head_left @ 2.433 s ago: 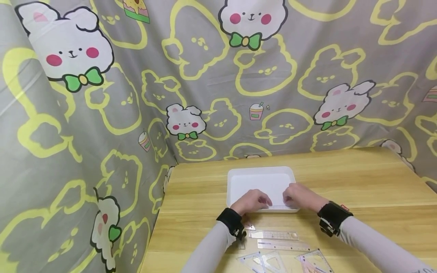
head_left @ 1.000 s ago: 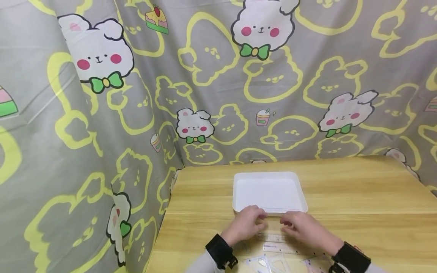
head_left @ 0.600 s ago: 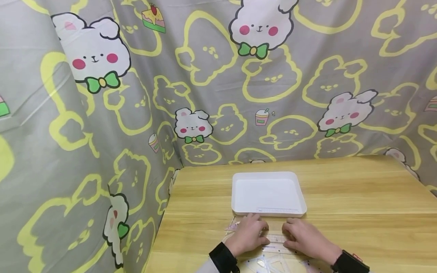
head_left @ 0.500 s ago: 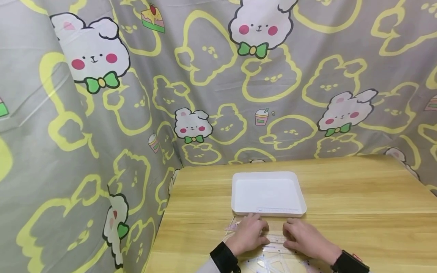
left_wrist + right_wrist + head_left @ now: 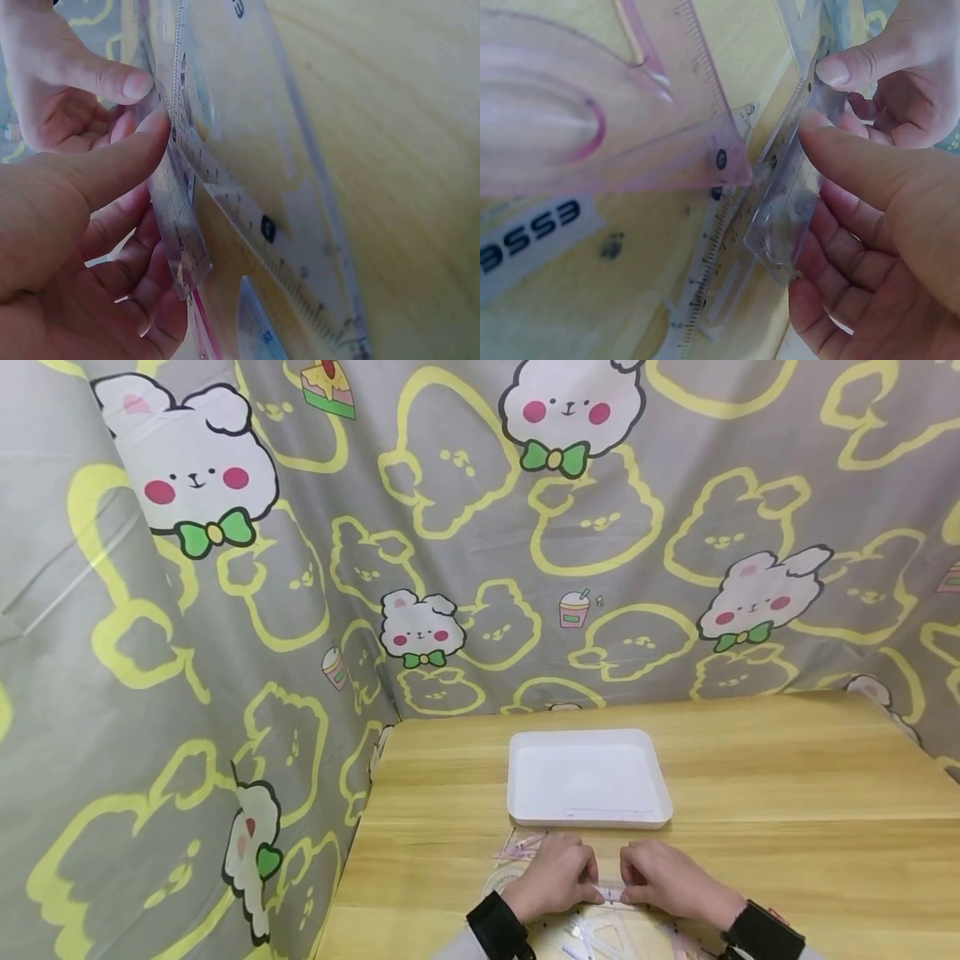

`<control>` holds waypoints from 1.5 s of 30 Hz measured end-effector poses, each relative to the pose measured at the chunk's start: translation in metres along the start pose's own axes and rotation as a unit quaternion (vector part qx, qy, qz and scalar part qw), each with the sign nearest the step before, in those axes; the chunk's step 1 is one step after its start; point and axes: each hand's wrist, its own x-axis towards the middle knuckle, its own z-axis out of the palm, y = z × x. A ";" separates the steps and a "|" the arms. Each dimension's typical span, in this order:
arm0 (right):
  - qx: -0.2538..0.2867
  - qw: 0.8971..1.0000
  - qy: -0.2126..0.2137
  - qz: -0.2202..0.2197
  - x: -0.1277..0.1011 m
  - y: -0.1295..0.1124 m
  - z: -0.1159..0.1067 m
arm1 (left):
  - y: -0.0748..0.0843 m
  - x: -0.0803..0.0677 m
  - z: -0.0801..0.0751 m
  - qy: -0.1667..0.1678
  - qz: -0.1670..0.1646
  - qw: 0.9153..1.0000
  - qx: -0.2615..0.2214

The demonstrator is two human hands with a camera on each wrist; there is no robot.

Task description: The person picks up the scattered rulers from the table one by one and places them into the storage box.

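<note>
Both hands meet near the table's front edge over a clear straight ruler [image 5: 611, 893]. My left hand [image 5: 592, 889] pinches its left end between thumb and fingers. My right hand [image 5: 626, 887] pinches the right end the same way. The left wrist view shows the ruler [image 5: 180, 217] tilted up on edge off the wood, with the left thumb [image 5: 97, 180] pressing on it. The right wrist view shows the ruler [image 5: 787, 202] in the right hand's fingers [image 5: 877, 225]. A white tray [image 5: 517, 777] stands just beyond the hands and holds one clear ruler [image 5: 607, 812] along its near wall.
More clear drawing tools lie under and around the hands: another straight ruler [image 5: 712, 277], a pink-tinted set square [image 5: 630, 127], set squares [image 5: 592, 935], a protractor [image 5: 501, 881] and a pink piece [image 5: 517, 847]. A rabbit-print curtain [image 5: 225, 610] hangs behind and left of the wooden table [image 5: 787, 793].
Both hands drew back from the tray, leaving a ruler inside it. They came down on the rulers at the front and now pinch one and tilt it up.
</note>
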 end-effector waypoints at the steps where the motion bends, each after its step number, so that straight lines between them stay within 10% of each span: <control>1: 0.006 1.000 -0.002 0.000 0.000 0.000 0.000 | 0.000 0.000 0.000 -0.001 0.001 1.000 -0.001; 11: 0.083 0.996 0.004 -0.028 0.005 -0.002 -0.015 | -0.002 0.006 -0.016 -0.031 0.004 0.998 -0.055; 26: 0.054 0.992 0.093 -0.066 0.038 -0.002 -0.048 | -0.033 0.028 -0.064 -0.024 -0.018 0.986 -0.166; 45: 0.046 0.992 0.120 -0.019 0.072 0.014 -0.048 | -0.074 0.052 -0.066 -0.017 -0.022 0.981 -0.190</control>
